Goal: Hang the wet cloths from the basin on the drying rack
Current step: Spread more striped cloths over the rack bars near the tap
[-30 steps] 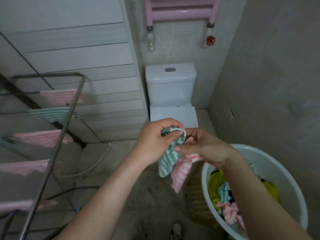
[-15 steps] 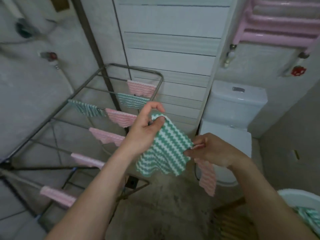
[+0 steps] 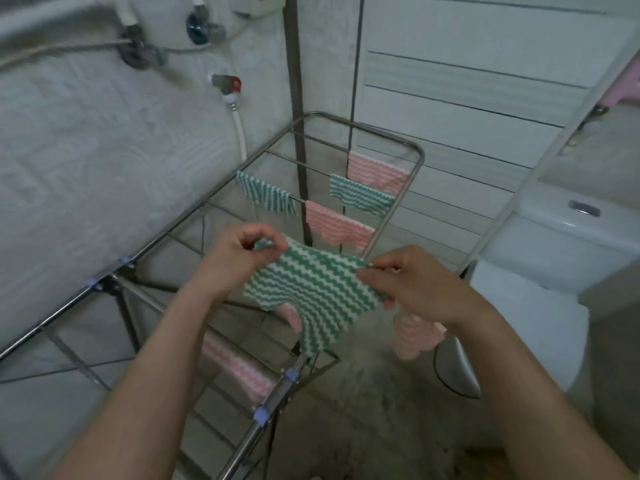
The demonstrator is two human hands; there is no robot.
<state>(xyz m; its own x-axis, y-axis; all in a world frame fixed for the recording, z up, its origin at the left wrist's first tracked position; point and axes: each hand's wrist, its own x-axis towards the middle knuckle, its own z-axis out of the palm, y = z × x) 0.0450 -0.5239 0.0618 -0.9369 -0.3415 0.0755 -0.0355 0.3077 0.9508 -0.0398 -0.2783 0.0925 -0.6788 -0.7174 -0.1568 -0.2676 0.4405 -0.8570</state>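
A green-and-white zigzag cloth (image 3: 315,292) is stretched between my hands above the metal drying rack (image 3: 398,216). My left hand (image 3: 239,254) pinches its left top corner. My right hand (image 3: 412,282) pinches its right top corner and also holds a pink zigzag cloth (image 3: 414,336) that dangles below the palm. Several pink and green cloths hang on the rack's far rods, such as a pink one (image 3: 337,228) and a green one (image 3: 360,195). The basin is out of view.
A white toilet (image 3: 554,271) stands at the right. Wall taps and a white hose (image 3: 239,129) are at the back left. A dark pole (image 3: 298,116) rises behind the rack. The concrete floor (image 3: 381,410) lies below.
The view has swung left from the basin to the rack. My hands have spread the green cloth flat and carried it over the rack's rods; the pink cloth still hangs from my right hand.
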